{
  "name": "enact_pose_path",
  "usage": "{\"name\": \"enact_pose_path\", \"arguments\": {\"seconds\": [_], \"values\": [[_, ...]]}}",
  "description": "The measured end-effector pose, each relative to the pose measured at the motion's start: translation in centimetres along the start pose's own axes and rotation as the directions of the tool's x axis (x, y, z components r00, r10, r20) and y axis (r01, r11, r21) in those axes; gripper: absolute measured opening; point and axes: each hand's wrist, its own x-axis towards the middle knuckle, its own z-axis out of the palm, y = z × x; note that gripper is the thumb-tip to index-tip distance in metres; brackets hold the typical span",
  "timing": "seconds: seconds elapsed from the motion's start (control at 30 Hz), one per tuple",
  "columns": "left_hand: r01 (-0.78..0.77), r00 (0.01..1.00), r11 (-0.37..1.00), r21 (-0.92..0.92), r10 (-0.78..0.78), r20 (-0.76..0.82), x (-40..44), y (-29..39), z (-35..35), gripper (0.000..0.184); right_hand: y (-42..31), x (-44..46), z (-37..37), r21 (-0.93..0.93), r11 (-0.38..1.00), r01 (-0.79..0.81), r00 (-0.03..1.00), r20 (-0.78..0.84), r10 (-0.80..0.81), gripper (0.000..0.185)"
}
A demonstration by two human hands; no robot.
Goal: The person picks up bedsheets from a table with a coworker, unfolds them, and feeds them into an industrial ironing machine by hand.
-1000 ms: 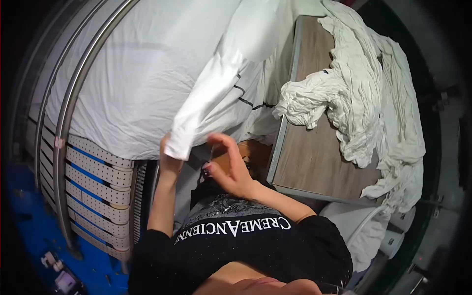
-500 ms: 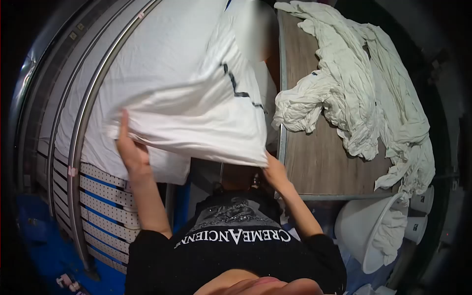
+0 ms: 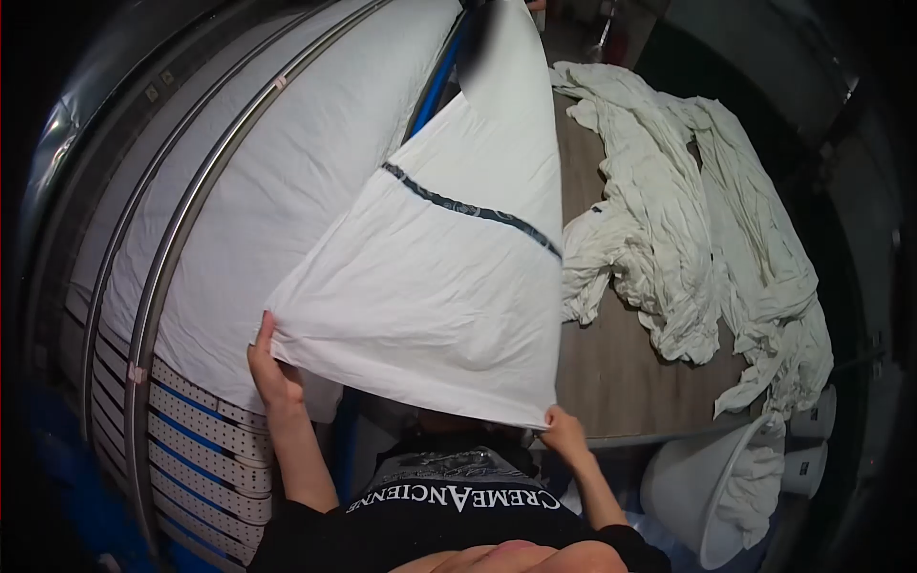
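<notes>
A white sheet (image 3: 449, 306) with a dark patterned band (image 3: 468, 208) is stretched in front of me, narrowing toward the top of the view. My left hand (image 3: 274, 371) is closed on its near left corner, beside the metal rails. At the near right corner, my right hand (image 3: 564, 430) pinches the edge by the wooden table. The near edge hangs fairly taut between both hands, above my black shirt. A blurred patch hides part of the sheet's far end.
To the left, curved metal rails (image 3: 196, 186) cross a white cloth surface (image 3: 287, 181) above perforated strips (image 3: 205, 420). Crumpled whitish cloths (image 3: 659, 210) lie on the wooden table (image 3: 607, 387) at right. A white tub (image 3: 688, 487) holding cloth stands below. Part of a person shows at the top.
Both hands have come lower in view, toward my body, and the right has shifted slightly right. The bunched, folded sheet is now spread flatter and its dark band lies almost straight.
</notes>
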Motion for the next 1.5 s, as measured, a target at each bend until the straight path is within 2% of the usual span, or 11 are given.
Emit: {"name": "enact_pose_path", "arguments": {"seconds": [0.13,0.2,0.3,0.67,0.73,0.9,0.97,1.03,1.13,1.33,1.5], "values": [[-0.495,0.868,0.561,0.663,0.286,0.405,-4.4,-5.9,3.4,0.016,-3.4,4.4,3.1,-0.042,0.916,0.399,0.903,-0.154,-0.400,0.040],[-0.911,0.398,0.155,0.383,0.085,0.913,-7.1,-8.9,5.9,0.011,-8.0,5.9,3.5,0.134,0.717,0.684,0.715,-0.321,-0.622,0.047],[-0.908,0.122,0.403,0.118,-0.014,0.992,-11.2,-12.8,8.8,0.009,-8.7,8.4,7.7,0.285,0.605,0.744,0.668,-0.329,-0.667,0.034],[-0.162,0.969,0.338,0.927,-0.125,0.215,-8.6,-11.7,-5.4,0.026,0.9,8.6,9.8,0.489,0.746,0.452,0.891,-0.216,-0.398,0.045],[0.145,0.952,0.425,0.893,-0.305,-0.010,-8.8,-12.0,-9.1,0.026,1.8,6.9,10.4,0.089,0.888,0.452,0.892,-0.073,-0.447,0.057],[-0.502,0.865,0.193,0.843,0.123,0.487,-4.9,-8.0,-3.2,0.038,-0.7,9.2,16.4,0.108,0.864,0.492,0.865,-0.174,-0.471,0.064],[-0.730,0.672,0.281,0.623,0.130,0.729,-6.2,-6.5,3.5,0.031,-4.6,10.2,14.2,0.233,0.894,0.383,0.924,-0.091,-0.372,0.061],[-0.976,0.088,0.216,0.041,0.215,0.973,-8.9,-6.5,7.7,0.020,-5.6,9.9,13.7,0.288,0.815,0.503,0.862,-0.234,-0.449,0.045],[-0.877,-0.044,0.475,-0.069,0.062,0.997,-12.5,-6.2,7.6,0.022,-5.3,9.0,13.7,0.257,0.786,0.562,0.826,-0.213,-0.522,0.030],[-0.806,0.584,0.196,0.558,0.109,0.805,-8.2,-1.3,-3.3,0.022,-4.3,8.7,20.9,0.236,0.739,0.631,0.775,-0.146,-0.615,0.021],[-0.788,0.614,0.066,0.612,0.162,0.773,-11.4,-2.1,-9.9,0.020,-5.1,8.0,20.7,-0.089,0.752,0.653,0.757,0.077,-0.649,0.049]]}}
